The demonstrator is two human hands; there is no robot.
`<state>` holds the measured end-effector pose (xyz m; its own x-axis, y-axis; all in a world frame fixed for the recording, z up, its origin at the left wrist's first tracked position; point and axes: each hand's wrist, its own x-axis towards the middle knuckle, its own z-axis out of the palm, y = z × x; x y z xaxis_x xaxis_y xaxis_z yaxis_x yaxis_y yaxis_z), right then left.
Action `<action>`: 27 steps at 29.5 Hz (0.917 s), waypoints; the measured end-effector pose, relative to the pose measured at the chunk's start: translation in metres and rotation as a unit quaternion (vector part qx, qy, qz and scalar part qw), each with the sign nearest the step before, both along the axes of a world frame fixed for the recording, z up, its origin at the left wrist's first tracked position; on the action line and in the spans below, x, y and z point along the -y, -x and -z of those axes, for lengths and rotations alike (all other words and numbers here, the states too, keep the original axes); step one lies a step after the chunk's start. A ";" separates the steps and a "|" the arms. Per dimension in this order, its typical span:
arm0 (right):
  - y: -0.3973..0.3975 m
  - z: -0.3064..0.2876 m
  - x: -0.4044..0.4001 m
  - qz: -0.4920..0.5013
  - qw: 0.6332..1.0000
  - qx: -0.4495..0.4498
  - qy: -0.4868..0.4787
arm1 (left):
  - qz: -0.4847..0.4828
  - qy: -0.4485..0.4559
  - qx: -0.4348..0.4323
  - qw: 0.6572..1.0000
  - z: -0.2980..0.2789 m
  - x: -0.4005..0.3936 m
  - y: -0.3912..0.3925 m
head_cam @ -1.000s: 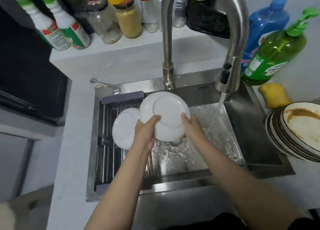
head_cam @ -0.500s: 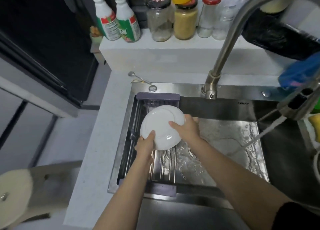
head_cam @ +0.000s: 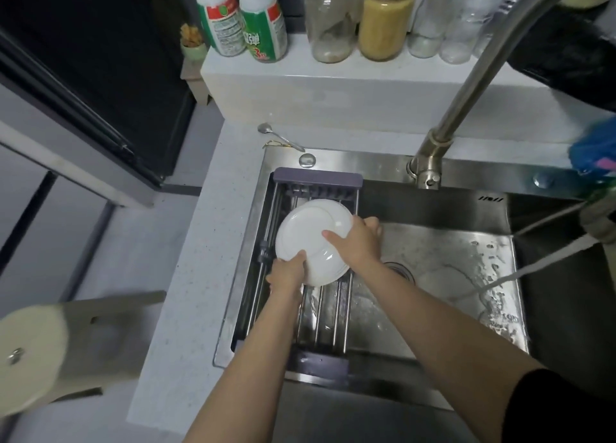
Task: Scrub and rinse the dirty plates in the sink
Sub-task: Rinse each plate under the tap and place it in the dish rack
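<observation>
**Plate over the rack, both hands on its rim**

Starting at your left, two green-and-white spray bottles (head_cam: 245, 22) stand on the ledge; their labels carry red and white print, but only a large "3" low on the right-hand one reads, the rest being too blurred; beside them sit the jars (head_cam: 360, 19), whose labels cannot be read. Below, the drying rack (head_cam: 320, 312) spans the left part of the sink (head_cam: 433, 206); the white plate (head_cam: 310, 239) is tilted above it, underside towards you. Your left hand (head_cam: 288, 272) grips the near lower rim, thumb curled onto the plate's back; your right hand (head_cam: 358, 241) grips the right rim, thumb laid across the back and fingers wrapped behind. The plate lies just beyond and between both hands, so neither is much nearer; the rack bars run away from you directly beneath it, so I judge that setting it down is chiefly a lowering. Further right, small dark lettering on the sink's back wall is illegible; the faucet (head_cam: 466, 106) arches overhead, and water (head_cam: 533, 266) streams into the basin, well apart from the plate.
</observation>
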<state>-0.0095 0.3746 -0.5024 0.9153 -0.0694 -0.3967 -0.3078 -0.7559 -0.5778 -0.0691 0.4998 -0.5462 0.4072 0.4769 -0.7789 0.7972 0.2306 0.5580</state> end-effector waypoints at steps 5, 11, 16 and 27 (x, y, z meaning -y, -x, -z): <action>0.004 -0.002 0.007 -0.021 0.999 -0.023 -0.024 | 0.032 -0.051 -0.031 0.998 -0.045 0.019 -0.003; 0.023 -0.022 0.036 0.022 0.992 0.025 -0.119 | 0.098 -0.115 0.048 0.987 -0.072 0.057 -0.003; 0.066 -0.049 0.094 0.067 0.978 0.109 -0.164 | 0.136 -0.074 0.148 0.977 -0.097 0.111 0.015; 0.158 -0.099 0.280 0.194 0.943 0.234 -0.136 | 0.263 0.053 0.227 0.936 -0.146 0.290 0.066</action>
